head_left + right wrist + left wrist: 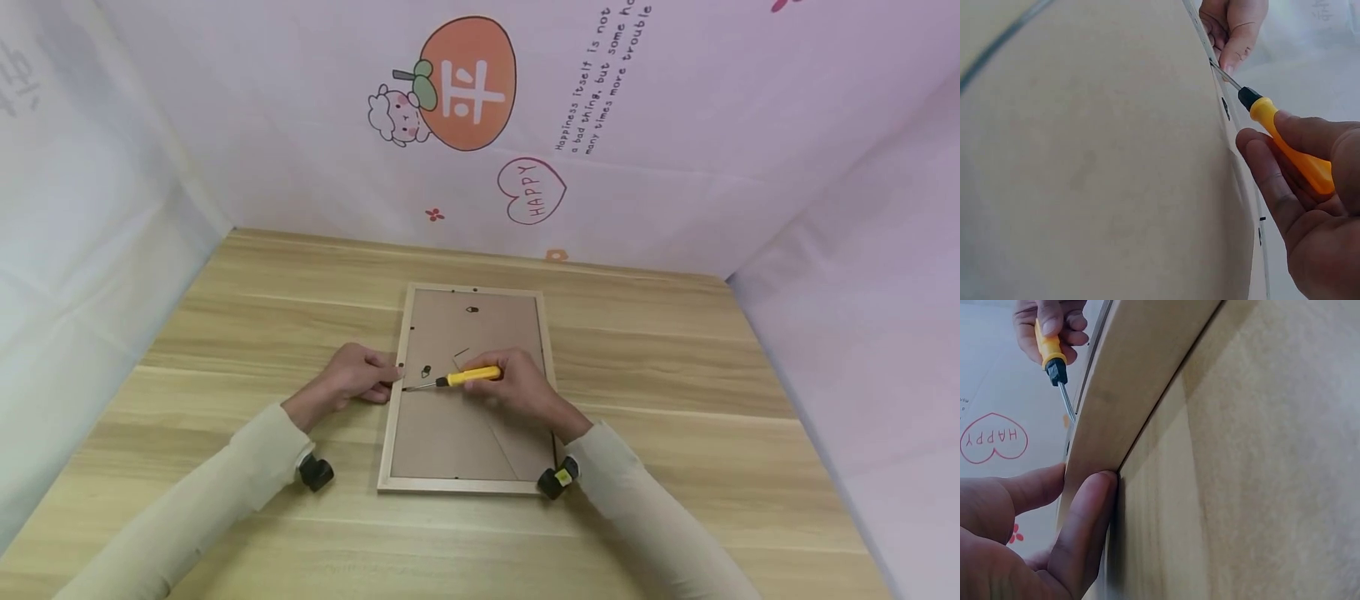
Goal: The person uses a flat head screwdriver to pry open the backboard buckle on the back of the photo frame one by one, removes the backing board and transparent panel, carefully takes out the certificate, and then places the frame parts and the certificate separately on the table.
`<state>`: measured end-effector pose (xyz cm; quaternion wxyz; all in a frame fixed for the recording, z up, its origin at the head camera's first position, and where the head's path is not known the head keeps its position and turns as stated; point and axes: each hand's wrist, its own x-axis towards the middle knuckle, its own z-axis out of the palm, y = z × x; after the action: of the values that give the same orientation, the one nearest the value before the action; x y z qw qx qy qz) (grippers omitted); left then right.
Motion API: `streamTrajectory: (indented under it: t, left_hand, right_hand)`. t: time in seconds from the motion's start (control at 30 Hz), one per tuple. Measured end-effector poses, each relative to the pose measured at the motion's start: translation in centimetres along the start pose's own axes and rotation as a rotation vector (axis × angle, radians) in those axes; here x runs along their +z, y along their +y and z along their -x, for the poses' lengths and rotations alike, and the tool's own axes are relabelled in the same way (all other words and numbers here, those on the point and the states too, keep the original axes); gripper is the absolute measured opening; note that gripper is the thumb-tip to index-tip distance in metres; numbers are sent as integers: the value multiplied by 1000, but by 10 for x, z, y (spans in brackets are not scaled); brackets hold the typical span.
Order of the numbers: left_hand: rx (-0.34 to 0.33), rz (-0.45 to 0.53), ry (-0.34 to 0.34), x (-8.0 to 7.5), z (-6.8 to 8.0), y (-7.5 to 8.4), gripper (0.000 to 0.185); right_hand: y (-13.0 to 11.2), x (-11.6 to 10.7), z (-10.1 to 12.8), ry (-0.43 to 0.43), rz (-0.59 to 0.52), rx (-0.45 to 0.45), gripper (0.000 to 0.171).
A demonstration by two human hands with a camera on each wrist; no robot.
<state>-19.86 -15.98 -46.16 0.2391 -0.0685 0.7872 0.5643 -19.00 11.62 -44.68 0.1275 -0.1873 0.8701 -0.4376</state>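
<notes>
Screwdriver, yellow handle, gripped in right hand over the frame's back board, shaft lying flat pointing left, tip at the left rail near a small black tab, just beside the left fingertips. Left hand presses fingers and thumb against the outer left rail of the frame, grasping nothing else. Frame lies face down mid-table, two hangers on its brown backing; printed cloth walls surround the table, with a "HAPPY" heart behind.
</notes>
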Motion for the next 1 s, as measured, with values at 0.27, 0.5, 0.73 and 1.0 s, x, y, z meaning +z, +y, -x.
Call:
streamTrajectory:
  t: [0.27, 0.5, 0.73, 1.0]
  left_hand:
    - [-30, -13, 18, 1, 0, 2, 26]
    - [-29, -14, 16, 2, 1, 0, 26]
    - [-25, -32, 20, 1, 1, -1, 26]
    - [-20, -46, 15, 3, 1, -1, 27]
  right_hand:
    - [3, 3, 0, -7, 57, -3, 19]
    - [3, 9, 1, 13, 69, 12, 18]
    - [-1, 15, 6, 36, 42, -32, 17]
    - [-16, 26, 11, 75, -72, -87, 21]
